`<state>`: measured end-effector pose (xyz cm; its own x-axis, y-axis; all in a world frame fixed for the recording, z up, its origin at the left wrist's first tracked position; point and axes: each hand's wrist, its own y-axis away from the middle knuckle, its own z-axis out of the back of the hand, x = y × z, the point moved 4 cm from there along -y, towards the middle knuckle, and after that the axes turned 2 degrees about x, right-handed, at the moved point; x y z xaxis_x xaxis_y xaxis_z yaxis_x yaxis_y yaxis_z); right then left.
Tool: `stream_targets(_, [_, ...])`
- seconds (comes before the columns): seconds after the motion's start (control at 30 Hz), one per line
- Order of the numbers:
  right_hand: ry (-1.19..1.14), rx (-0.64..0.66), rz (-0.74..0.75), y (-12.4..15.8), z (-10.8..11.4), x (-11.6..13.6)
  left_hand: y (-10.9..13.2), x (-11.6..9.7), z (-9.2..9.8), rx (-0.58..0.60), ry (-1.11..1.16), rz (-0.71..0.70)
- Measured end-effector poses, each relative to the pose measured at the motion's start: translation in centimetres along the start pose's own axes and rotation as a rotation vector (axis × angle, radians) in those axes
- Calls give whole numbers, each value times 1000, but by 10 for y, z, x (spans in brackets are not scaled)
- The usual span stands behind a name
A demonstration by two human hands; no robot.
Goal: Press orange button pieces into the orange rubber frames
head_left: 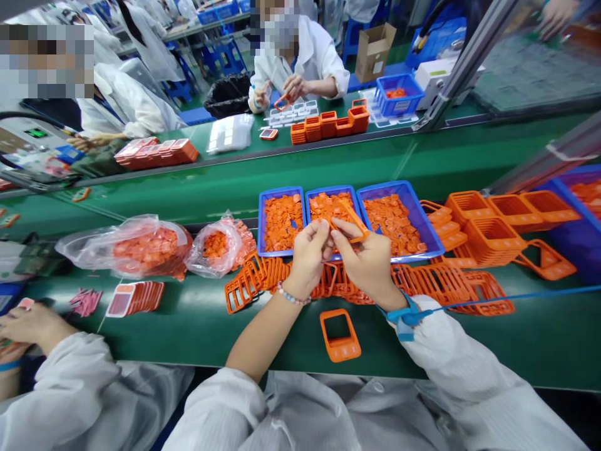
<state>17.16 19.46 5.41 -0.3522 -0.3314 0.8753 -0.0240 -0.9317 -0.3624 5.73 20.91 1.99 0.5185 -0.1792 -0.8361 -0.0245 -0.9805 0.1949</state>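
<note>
My right hand [369, 263] pinches an orange silicone frame [350, 220] above the blue plastic trays, seen edge-on. My left hand [307, 260] is close beside it, fingers bunched at the frame's near end. Whether those fingers grip the frame or a small piece is hidden. Under my hands, the middle blue tray [331, 203] holds small orange pieces, like the trays on either side [282, 219] [399, 219]. A tangle of orange frames [263, 282] lies below my wrists. A single orange frame [340, 335] rests on the green conveyor belt [291, 351] nearer me.
Clear plastic bags of orange pieces [150, 247] lie left of the trays, and stacked orange frames [493, 219] stand to the right. A co-worker's hand [32, 326] rests at lower left. More workers sit across a second green belt [291, 163] behind a metal rail.
</note>
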Motion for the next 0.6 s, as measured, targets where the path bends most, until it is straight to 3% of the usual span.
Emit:
stream_targets(0.13, [-4,6,32,1,2,3,1,-1,5,-19,-5,-30])
stream_targets(0.37, [-363,86,-214,-1,-3,-5,8,1,-12,175,81,19])
stream_targets(0.6, [-481,160,-324,-4,-3,-4,13,4,-10,45,103,-33])
